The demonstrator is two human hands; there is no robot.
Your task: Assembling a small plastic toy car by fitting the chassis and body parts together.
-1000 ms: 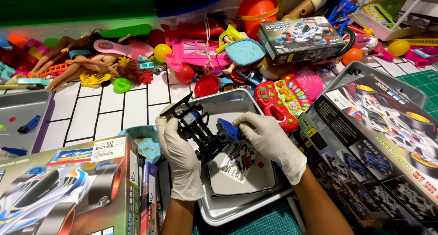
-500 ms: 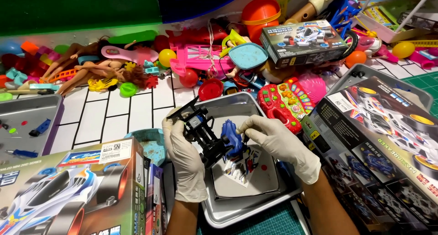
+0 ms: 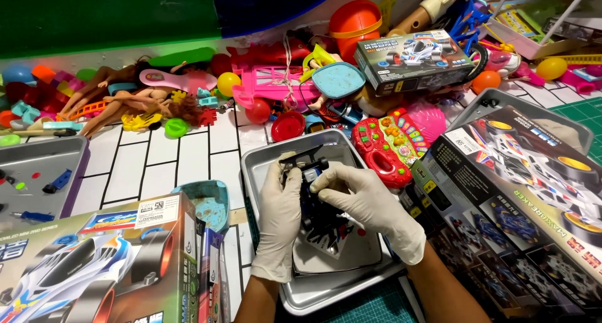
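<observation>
Both my hands wear white gloves and hold a black toy car chassis point(image 3: 311, 191) over a steel tray point(image 3: 326, 284). My left hand point(image 3: 279, 219) grips its left side. My right hand point(image 3: 370, 207) covers the right side, fingers pressing a small blue part against the chassis top. A sticker sheet point(image 3: 335, 251) lies in the tray under the chassis. Much of the chassis is hidden by my fingers.
Toy car kit boxes stand at the left point(image 3: 94, 266), right point(image 3: 520, 204) and back point(image 3: 414, 56). A second steel tray point(image 3: 37, 166) with small parts lies at the left. A teal cup point(image 3: 207, 204), red toy controller point(image 3: 382, 144) and a heap of plastic toys fill the back.
My hands have drawn the chassis closer together and turned it; my right hand now presses the blue part down onto the chassis. The view has shifted slightly.
</observation>
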